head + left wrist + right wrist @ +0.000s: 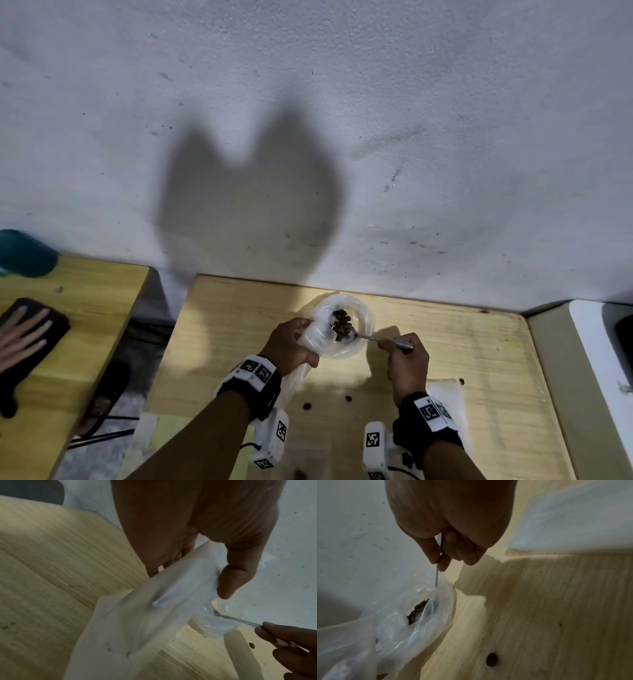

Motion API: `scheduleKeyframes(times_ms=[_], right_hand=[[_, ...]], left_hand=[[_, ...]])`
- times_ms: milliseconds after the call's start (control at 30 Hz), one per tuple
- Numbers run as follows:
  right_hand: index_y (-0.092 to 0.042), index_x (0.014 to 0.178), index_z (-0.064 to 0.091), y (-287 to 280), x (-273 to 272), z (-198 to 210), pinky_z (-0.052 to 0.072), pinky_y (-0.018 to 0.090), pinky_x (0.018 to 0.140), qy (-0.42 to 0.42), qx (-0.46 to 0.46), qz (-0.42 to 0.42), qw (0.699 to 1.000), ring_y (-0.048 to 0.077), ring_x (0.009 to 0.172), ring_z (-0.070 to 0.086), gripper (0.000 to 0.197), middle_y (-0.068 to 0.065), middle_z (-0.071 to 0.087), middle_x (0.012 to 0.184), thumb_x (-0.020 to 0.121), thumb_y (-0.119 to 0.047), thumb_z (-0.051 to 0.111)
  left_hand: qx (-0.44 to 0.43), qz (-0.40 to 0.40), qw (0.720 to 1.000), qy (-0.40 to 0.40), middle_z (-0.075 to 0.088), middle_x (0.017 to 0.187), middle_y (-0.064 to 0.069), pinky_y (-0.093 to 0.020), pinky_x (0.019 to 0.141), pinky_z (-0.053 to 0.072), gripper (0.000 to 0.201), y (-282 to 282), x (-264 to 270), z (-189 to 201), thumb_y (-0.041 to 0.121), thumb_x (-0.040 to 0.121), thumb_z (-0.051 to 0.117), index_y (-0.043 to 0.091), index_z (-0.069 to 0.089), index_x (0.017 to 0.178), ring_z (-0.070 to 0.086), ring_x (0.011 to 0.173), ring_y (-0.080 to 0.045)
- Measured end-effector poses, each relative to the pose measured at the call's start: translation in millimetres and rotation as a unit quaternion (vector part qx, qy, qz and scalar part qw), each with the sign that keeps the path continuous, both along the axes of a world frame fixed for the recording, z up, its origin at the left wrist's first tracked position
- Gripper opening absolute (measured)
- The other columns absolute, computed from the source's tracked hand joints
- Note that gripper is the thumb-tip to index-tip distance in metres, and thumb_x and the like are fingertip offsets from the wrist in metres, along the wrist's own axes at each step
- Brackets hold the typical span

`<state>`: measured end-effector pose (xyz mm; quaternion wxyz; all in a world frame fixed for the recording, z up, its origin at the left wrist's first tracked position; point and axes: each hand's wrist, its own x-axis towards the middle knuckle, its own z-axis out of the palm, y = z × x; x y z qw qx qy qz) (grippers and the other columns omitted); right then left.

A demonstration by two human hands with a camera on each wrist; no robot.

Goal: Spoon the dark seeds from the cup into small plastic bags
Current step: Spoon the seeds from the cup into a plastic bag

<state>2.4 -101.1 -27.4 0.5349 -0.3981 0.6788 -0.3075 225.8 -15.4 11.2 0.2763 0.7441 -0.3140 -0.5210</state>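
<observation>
A clear plastic cup [363, 308] stands at the back middle of the wooden table [462, 359]. My left hand [298, 337] grips a thin whitish plastic bag [315, 334] and holds its mouth at the cup; the thumb [228, 581] presses the plastic [154, 608]. My right hand [394, 344] pinches the handle of a metal spoon [368, 337]. Its bowl carries dark seeds [340, 323] and sits inside the clear plastic [393, 628]. In the right wrist view the spoon [437, 577] runs down into the plastic beside the seeds [418, 609]. Whether the bowl is in the bag or in the cup I cannot tell.
Loose seeds [307, 406] [348, 398] lie on the table near my wrists. Flat white bags [445, 397] lie at the right. On a second table at the left, another person's hand [24, 337] rests on a dark phone, near a teal object [24, 253]. A wall [342, 137] stands behind.
</observation>
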Motion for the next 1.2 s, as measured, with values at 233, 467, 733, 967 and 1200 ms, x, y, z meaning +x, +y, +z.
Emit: scheduleKeyframes(times_ms=[233,467,733,967,1200], right_hand=[[-0.022,0.062,0.05,-3,7,-1,0.038,0.037,0.063,0.008,0.013,-0.05,0.999,0.021,0.064,0.044,0.026,0.004,0.05,0.065,0.066,-0.013,0.073],[-0.023,0.063,0.052,-2,19,-3,0.042,0.038,0.064,0.011,0.011,-0.072,0.997,0.022,0.064,0.047,0.024,0.003,0.054,0.065,0.067,-0.015,0.075],[-0.021,0.062,0.047,-1,-5,9,0.028,0.03,0.057,-0.044,-0.005,-0.04,0.998,0.016,0.059,0.033,0.034,0.002,0.04,0.061,0.074,-0.004,0.074],[-0.006,0.073,0.047,-1,-15,67,0.027,0.025,0.052,-0.132,-0.087,0.034,0.987,0.014,0.049,0.034,0.026,0.002,0.046,0.056,0.084,0.002,0.069],[-0.014,0.07,0.054,7,10,106,0.041,0.016,0.058,-0.012,-0.219,0.237,0.946,0.002,0.058,0.053,0.028,-0.006,0.064,0.067,0.082,-0.004,0.077]], left_hand=[[0.013,-0.013,1.0,0.01,0.067,0.108,0.003,-0.03,0.078,0.053,0.075,-2,0,0,0.013,0.048,0.081,0.018,0.062,0.12,0.062,0.099,-0.017],[0.021,-0.02,0.999,0.026,0.068,0.104,0.002,-0.032,0.079,0.056,0.074,-1,0,1,0.012,0.047,0.082,0.018,0.062,0.118,0.064,0.097,-0.018],[0.007,0.012,1.0,0.001,0.059,0.124,0.005,-0.031,0.089,0.051,0.092,0,-5,-1,0.021,0.044,0.085,0.02,0.053,0.13,0.056,0.111,-0.016],[-0.005,0.033,0.999,-0.02,0.049,0.121,0.005,-0.023,0.084,0.043,0.09,4,-13,-2,0.012,0.055,0.088,0.018,0.046,0.135,0.048,0.11,-0.012],[-0.014,0.035,0.999,-0.023,0.054,0.122,0.002,-0.024,0.079,0.045,0.085,4,-14,-1,0.012,0.054,0.088,0.019,0.051,0.131,0.053,0.107,-0.017]])
